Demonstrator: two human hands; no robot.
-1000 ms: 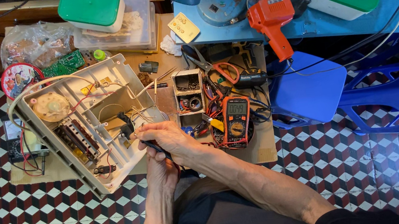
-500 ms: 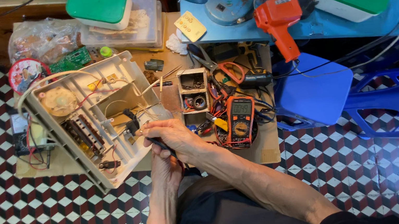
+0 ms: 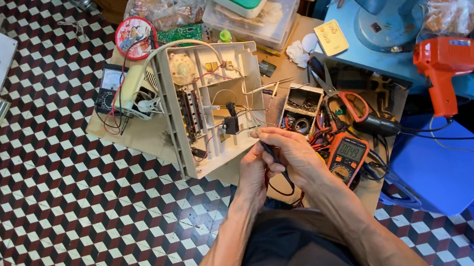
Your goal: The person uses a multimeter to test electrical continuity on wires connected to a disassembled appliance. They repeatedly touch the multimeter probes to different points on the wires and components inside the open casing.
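One cream casing [image 3: 217, 108], wires [image 3: 244, 97] inside.

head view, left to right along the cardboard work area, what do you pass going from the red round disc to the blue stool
red round disc → open beige casing → small box of parts → orange-handled scissors → orange multimeter → orange power tool, above the blue stool

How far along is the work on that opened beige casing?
Done: the beige casing lies open, with wiring and parts exposed. In hand: the left hand and right hand meet at its lower edge, gripping a thin dark probe; the orange multimeter sits beside them. Left: the casing is not yet closed, and loose wires show.
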